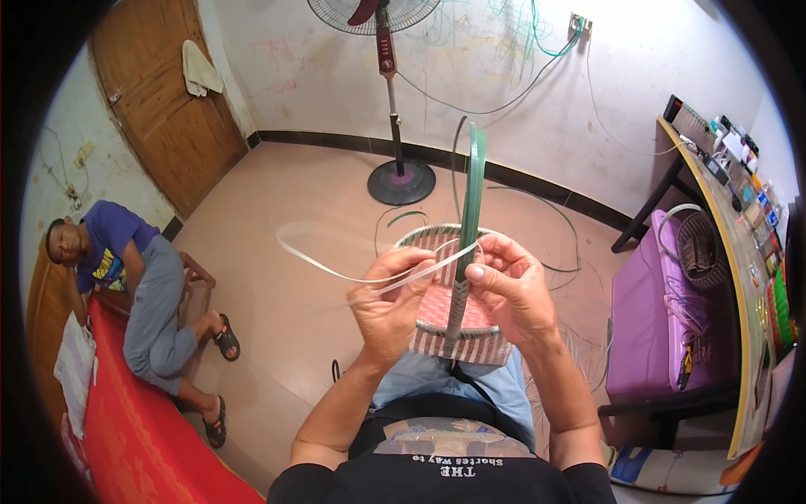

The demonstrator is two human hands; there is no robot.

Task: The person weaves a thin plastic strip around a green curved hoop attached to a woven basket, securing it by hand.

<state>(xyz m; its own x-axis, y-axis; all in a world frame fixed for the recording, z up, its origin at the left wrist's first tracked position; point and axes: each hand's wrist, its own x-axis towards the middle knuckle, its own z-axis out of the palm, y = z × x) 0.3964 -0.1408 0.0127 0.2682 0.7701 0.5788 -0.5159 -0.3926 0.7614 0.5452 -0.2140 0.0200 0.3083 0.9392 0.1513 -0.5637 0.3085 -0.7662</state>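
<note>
The left hand's (384, 307) fingers are pinched together on a looping white weaving strip (326, 273), and the right hand's (516, 294) fingers curl close against a tall green handle (474, 189), though I can't tell whether they grip it or the strip. Below the 2 hands, the checked woven basket (487, 350) sits above pale blue jeans (403, 382), with a pedestal fan (401, 181) beyond.

Lap (397, 378): striped woven basket (445, 309).
Floor (285, 210): fan base (401, 183), loose strips (578, 338).
Purple box (630, 328): dark basket (702, 245), yellow-handled tool (686, 367).
Desk (754, 294): small bottles (765, 202); the rest too small to tell.
</note>
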